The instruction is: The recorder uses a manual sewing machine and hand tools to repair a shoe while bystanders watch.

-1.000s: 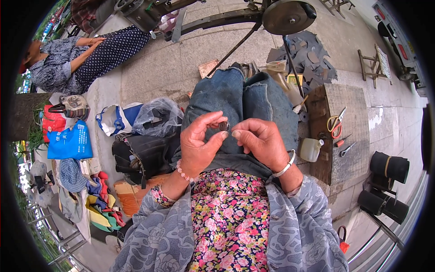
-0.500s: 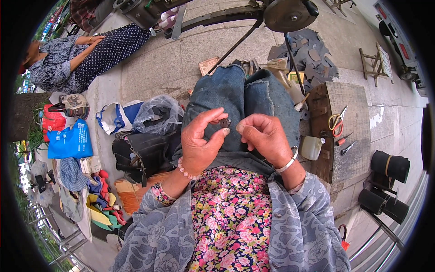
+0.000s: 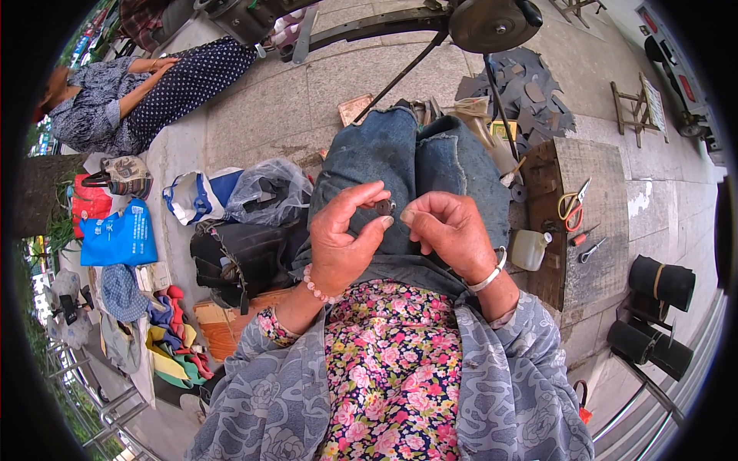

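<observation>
Above my lap, a small dark bobbin [image 3: 383, 207] with a shiny bit at its right side is pinched between the thumb and forefinger of my left hand [image 3: 343, 240]. Just to the right, my right hand [image 3: 455, 234] has its thumb and forefinger pressed together, the other fingers curled in. Whatever that pinch holds, perhaps a thread, is too fine to make out. A narrow gap separates the two hands. Beneath them a worn blue denim cloth [image 3: 369, 161] covers my knees.
A wooden box [image 3: 600, 253] at right carries scissors [image 3: 570, 207] and small tools, beside a plastic bottle [image 3: 530, 250]. Ahead stand a machine with a wheel [image 3: 493, 29] and dark scraps [image 3: 530, 92]. Bags [image 3: 269, 192] lie left; a seated person [image 3: 115, 107] is far left.
Almost nothing differs. The bobbin has turned or shifted very slightly in my left fingers; my right hand holds the same pinch.
</observation>
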Tool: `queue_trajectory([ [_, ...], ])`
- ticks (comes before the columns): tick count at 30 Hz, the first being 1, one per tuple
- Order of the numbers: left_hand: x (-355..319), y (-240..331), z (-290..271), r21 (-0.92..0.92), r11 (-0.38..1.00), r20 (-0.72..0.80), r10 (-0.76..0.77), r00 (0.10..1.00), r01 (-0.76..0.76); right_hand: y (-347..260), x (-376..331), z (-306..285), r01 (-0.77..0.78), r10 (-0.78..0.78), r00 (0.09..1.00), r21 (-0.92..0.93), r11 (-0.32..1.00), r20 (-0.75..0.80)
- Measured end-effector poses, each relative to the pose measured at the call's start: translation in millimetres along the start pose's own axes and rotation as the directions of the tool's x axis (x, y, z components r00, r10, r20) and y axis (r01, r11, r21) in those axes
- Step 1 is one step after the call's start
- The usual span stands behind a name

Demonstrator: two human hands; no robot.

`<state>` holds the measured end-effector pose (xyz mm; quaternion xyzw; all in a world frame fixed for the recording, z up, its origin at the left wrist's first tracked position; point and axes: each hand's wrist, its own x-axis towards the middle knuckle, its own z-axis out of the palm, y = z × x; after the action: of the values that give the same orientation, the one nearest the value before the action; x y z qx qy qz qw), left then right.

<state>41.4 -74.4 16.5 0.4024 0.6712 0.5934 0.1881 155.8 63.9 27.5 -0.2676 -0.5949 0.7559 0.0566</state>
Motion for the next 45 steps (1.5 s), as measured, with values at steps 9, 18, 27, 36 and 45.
queue_trajectory([
  [9, 0, 2, 1, 0.075, 0.996, 0.071, 0.049, 0.996, -0.054, -2, -1, -1, -0.033, 0.031, 0.997, 0.021, 0.999, 0.07],
  [18, 0, -1, -2, -0.068, 0.996, 0.091, -0.05, 0.995, 0.057, 0, 0, -2, -0.001, -0.028, 0.982, 0.156, 0.988, 0.185],
  [27, 2, 3, -8, -0.289, 0.917, 0.26, -0.2, 0.945, 0.274, 0, -1, -2, 0.062, -0.069, 0.962, 0.036, 0.997, 0.265],
  [36, 3, 1, -16, -0.296, 0.882, 0.438, -0.216, 0.873, 0.367, 0, 0, -7, -0.078, 0.054, 0.909, 0.041, 0.996, 0.414],
  [45, 8, -4, -20, -0.442, 0.769, 0.527, -0.195, 0.828, 0.462, -3, 1, -12, -0.143, 0.019, 0.896, 0.247, 0.959, 0.444],
])
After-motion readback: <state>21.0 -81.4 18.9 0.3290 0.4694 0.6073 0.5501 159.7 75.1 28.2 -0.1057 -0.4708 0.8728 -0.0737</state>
